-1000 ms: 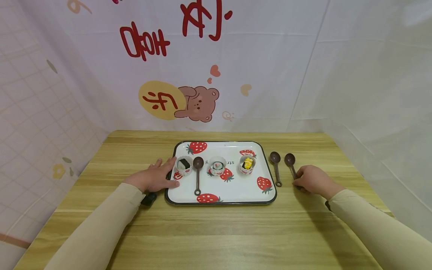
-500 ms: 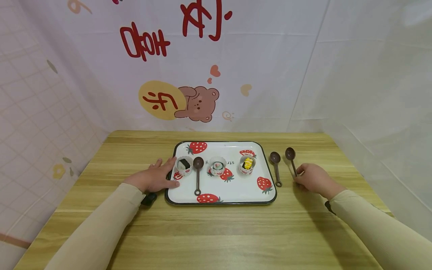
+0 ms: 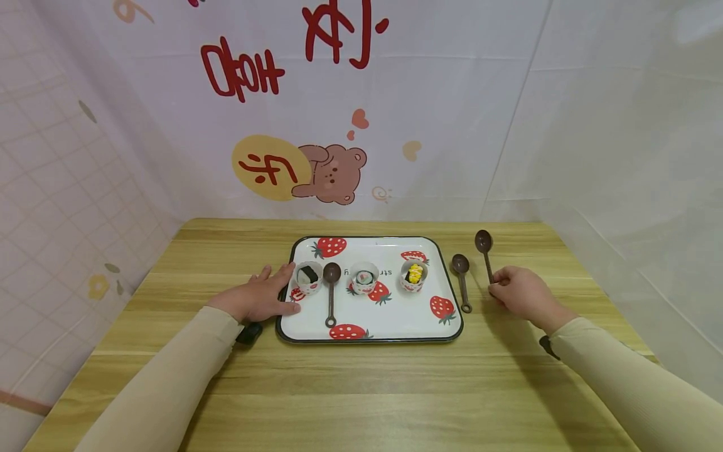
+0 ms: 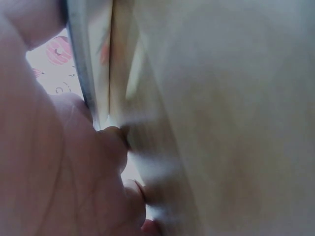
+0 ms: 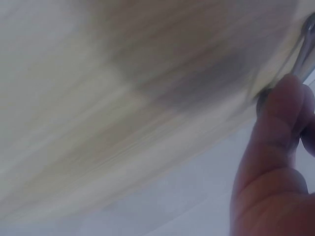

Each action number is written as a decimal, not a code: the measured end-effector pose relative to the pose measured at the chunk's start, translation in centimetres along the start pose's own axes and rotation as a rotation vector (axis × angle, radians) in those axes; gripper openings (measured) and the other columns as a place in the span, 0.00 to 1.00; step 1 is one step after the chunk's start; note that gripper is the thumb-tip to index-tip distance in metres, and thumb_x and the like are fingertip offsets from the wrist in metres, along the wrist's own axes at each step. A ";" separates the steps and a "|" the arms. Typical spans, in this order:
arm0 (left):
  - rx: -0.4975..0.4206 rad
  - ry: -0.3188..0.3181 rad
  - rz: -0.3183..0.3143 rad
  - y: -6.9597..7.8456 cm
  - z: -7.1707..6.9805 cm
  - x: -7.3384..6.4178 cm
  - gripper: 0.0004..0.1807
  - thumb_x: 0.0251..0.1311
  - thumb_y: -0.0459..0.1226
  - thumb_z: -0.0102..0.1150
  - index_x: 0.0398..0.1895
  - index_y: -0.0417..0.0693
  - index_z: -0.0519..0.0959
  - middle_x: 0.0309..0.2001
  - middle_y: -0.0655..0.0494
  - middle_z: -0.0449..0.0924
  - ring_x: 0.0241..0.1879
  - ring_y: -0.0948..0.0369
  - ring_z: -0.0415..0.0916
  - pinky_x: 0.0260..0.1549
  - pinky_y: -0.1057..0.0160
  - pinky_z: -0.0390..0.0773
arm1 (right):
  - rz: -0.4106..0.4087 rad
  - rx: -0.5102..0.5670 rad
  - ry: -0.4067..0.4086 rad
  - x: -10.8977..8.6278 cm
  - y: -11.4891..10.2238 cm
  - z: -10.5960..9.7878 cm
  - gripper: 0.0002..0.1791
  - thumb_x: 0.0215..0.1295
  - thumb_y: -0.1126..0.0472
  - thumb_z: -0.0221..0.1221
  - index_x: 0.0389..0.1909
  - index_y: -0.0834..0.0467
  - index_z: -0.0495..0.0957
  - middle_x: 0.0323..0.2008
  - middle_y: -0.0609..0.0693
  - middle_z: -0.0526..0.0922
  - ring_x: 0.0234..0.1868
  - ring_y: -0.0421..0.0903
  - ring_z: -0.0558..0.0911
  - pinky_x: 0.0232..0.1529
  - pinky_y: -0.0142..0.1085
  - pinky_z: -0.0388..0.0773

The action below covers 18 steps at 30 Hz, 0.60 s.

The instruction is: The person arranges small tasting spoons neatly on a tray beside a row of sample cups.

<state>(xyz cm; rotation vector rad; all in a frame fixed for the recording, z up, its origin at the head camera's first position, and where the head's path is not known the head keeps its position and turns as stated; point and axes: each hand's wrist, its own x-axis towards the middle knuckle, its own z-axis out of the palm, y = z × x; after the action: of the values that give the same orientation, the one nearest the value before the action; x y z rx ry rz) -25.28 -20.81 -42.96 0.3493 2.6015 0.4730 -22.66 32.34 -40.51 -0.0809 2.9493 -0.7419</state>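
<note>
My right hand (image 3: 522,294) pinches the handle of a brown spoon (image 3: 484,242) at the right of the table, its bowl pointing away from me. In the right wrist view the thumb (image 5: 275,123) presses against the fingers, with little of the spoon showing. My left hand (image 3: 257,298) lies spread at the left edge of a white strawberry tray (image 3: 395,320), its fingertips and thumb on the rim. On that tray stand a cup with a rice ball (image 3: 308,277), a cup with a sushi roll (image 3: 364,278) and a cup with yellow-topped sushi (image 3: 414,275).
A second brown spoon (image 3: 331,295) lies on the tray between the left and middle cups. Another brown spoon (image 3: 462,282) rests on the wooden table (image 3: 361,402) beside the tray's right edge. A printed cloth wall (image 3: 452,113) rises behind the table.
My right hand has shifted slightly away from me, and the spoon it pinches has moved further toward the back. The left hand and the tray have stayed still.
</note>
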 end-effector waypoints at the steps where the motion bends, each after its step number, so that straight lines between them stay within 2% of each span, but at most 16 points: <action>1: -0.002 0.000 0.001 0.0 0.0 0.0 0.61 0.65 0.67 0.61 0.88 0.54 0.39 0.87 0.44 0.39 0.83 0.31 0.30 0.75 0.23 0.43 | -0.003 0.008 0.008 0.0 -0.2 0.1 0.14 0.70 0.61 0.60 0.45 0.69 0.81 0.32 0.52 0.89 0.29 0.39 0.82 0.35 0.36 0.76; 9: -0.011 0.002 0.004 0.0 0.0 0.0 0.61 0.65 0.67 0.61 0.88 0.54 0.39 0.87 0.44 0.39 0.83 0.31 0.30 0.75 0.22 0.43 | 0.003 0.110 0.041 -0.1 -1.6 0.6 0.11 0.71 0.62 0.60 0.46 0.67 0.81 0.31 0.53 0.90 0.30 0.39 0.83 0.33 0.33 0.79; 18: -0.014 0.004 0.004 0.0 0.0 -0.1 0.60 0.65 0.66 0.61 0.88 0.53 0.39 0.87 0.43 0.39 0.83 0.31 0.30 0.75 0.22 0.43 | 0.021 0.279 0.000 -0.3 -2.9 1.0 0.13 0.75 0.63 0.60 0.50 0.71 0.78 0.42 0.64 0.89 0.34 0.39 0.87 0.35 0.31 0.85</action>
<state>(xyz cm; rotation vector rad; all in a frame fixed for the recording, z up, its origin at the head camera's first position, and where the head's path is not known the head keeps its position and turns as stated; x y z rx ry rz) -25.16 -20.82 -42.88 0.3494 2.6006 0.4933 -22.20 29.30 -40.02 -0.0274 2.8083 -1.1398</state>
